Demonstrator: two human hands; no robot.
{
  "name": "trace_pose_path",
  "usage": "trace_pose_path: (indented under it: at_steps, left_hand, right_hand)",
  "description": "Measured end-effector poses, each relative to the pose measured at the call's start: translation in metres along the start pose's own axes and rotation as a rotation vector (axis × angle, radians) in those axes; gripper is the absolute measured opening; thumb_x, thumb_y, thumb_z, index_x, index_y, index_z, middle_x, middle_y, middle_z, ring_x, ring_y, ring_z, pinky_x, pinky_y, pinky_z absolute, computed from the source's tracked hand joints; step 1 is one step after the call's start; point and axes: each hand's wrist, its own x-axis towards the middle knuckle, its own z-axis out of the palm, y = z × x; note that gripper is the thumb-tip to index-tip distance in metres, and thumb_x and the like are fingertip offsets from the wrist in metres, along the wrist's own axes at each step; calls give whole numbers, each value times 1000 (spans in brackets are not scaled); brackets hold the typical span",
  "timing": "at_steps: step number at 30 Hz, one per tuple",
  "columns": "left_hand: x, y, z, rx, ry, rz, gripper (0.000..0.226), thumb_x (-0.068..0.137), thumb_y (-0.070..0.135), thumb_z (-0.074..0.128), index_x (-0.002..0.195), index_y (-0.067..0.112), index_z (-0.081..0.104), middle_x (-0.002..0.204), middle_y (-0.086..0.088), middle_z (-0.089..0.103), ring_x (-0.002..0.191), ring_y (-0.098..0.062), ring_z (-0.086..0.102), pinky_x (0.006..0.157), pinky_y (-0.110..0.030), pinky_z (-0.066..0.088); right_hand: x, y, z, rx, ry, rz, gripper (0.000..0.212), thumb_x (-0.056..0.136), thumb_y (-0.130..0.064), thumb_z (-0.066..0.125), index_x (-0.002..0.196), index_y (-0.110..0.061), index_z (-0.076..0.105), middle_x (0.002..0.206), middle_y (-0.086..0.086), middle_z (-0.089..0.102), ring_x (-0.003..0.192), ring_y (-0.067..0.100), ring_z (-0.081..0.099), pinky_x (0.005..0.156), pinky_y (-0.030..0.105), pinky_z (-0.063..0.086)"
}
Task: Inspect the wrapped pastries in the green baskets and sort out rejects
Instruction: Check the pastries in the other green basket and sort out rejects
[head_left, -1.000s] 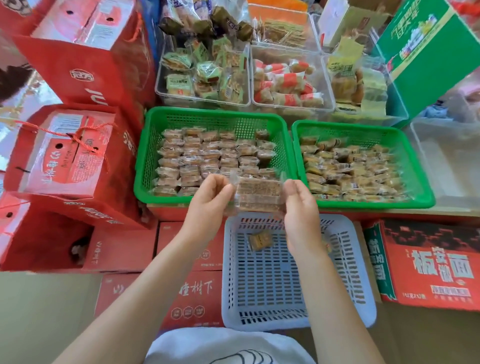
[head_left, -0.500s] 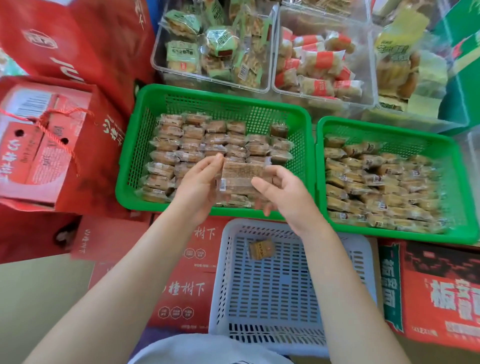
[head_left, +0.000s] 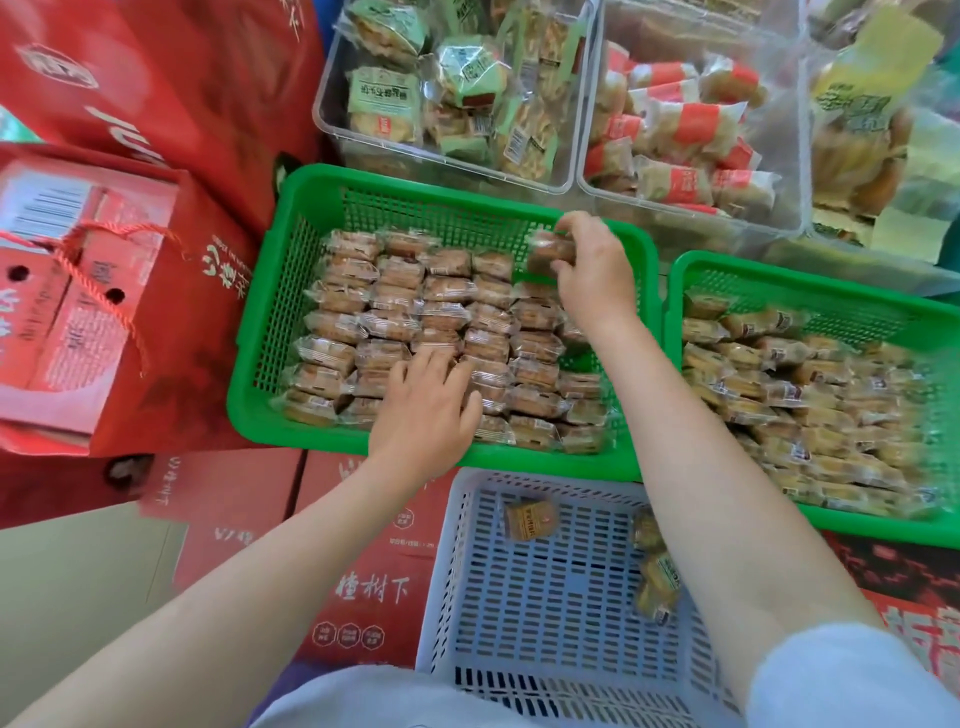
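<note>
Both hands have left the shared packet: the right hand (head_left: 592, 275) now pinches one clear-wrapped brown pastry (head_left: 551, 253) at the far right corner of the left green plastic basket (head_left: 291, 291), while the left hand (head_left: 426, 410) rests flat, fingers relaxed, on packets by its near rim. Bare mesh shows along the far wall. The right forearm hides part of the white slotted basket (head_left: 467, 597).

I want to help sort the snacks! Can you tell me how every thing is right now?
Left green basket: full of wrapped pastries in rows.
Right green basket: full of wrapped pastries.
White basket: holds a few pastries.
Wrapped pastry: pinched, at the basket's far corner.
Right hand: grips that pastry.
Left hand: fingers resting on the rows.
Clear bins: filled with packaged snacks.
</note>
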Motion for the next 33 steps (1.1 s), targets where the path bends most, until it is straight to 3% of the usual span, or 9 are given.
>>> trace_pose_path:
  at_steps: [3, 6, 11, 14, 17, 21, 24, 28, 33]
  left_hand:
    - [0, 0, 2, 16, -2, 4, 45, 103, 41, 34, 139, 19, 50, 151, -5, 42, 142, -24, 28, 114, -46, 24]
    - [0, -1, 3, 19, -4, -4, 45, 102, 42, 35, 138, 19, 51, 150, -5, 43, 141, -25, 30, 112, -46, 25]
    - [0, -2, 7, 29, 13, -2, 45, 101, 42, 37, 136, 19, 53, 147, -7, 47, 139, -26, 33, 110, -46, 28]
    - [0, -2, 7, 23, 27, -2, 44, 100, 40, 39, 135, 18, 54, 147, -7, 47, 137, -26, 36, 110, -46, 29]
    - [-1, -3, 8, 26, 37, 2, 44, 100, 40, 40, 134, 18, 55, 146, -8, 49, 136, -27, 38, 108, -46, 32]
    - [0, -3, 9, 29, 42, 6, 44, 100, 40, 39, 135, 18, 54, 145, -8, 49, 135, -27, 38, 109, -46, 31]
    - [-1, -3, 9, 29, 54, 8, 43, 100, 39, 40, 133, 17, 56, 143, -8, 51, 134, -27, 40, 108, -46, 32]
    - [-1, -2, 9, 29, 56, 8, 43, 100, 39, 39, 133, 18, 55, 143, -7, 50, 135, -27, 39, 109, -46, 31]
    - [-1, -1, 8, 27, 39, 11, 45, 100, 40, 36, 136, 18, 52, 148, -7, 45, 139, -26, 33, 111, -46, 27]
  right_hand:
    - [4, 6, 19, -62, -83, -3, 28, 92, 3, 54, 119, -5, 50, 114, 16, 61, 103, 33, 56, 82, 41, 47]
    - [6, 14, 33, -146, -100, -31, 17, 91, 5, 51, 107, -1, 55, 105, 16, 60, 96, 31, 55, 73, 36, 39]
    - [10, 21, 30, -445, -80, -68, 17, 92, -7, 57, 103, -2, 69, 123, 21, 53, 116, 39, 46, 85, 44, 38]
    - [11, 17, 21, -344, -40, -127, 14, 91, -10, 62, 100, -1, 68, 115, 19, 54, 109, 37, 49, 86, 45, 45]
    - [2, 14, 20, -229, -171, -134, 12, 91, -12, 67, 98, -2, 68, 102, 13, 55, 100, 33, 53, 83, 42, 50]
    - [-6, 11, 22, -396, -175, -75, 16, 89, 6, 59, 103, 3, 64, 108, 18, 51, 108, 35, 48, 77, 41, 43]
    - [-10, 6, 23, -444, -164, -52, 22, 85, 16, 51, 101, 3, 61, 108, 21, 50, 103, 36, 50, 70, 38, 37]
    - [-11, 8, 26, -245, -136, 109, 28, 89, 12, 45, 108, -3, 59, 109, 17, 52, 85, 30, 50, 70, 34, 38]
    - [-11, 4, 11, -75, -201, 185, 20, 98, 3, 36, 112, -7, 48, 103, 13, 52, 88, 29, 48, 73, 34, 35]
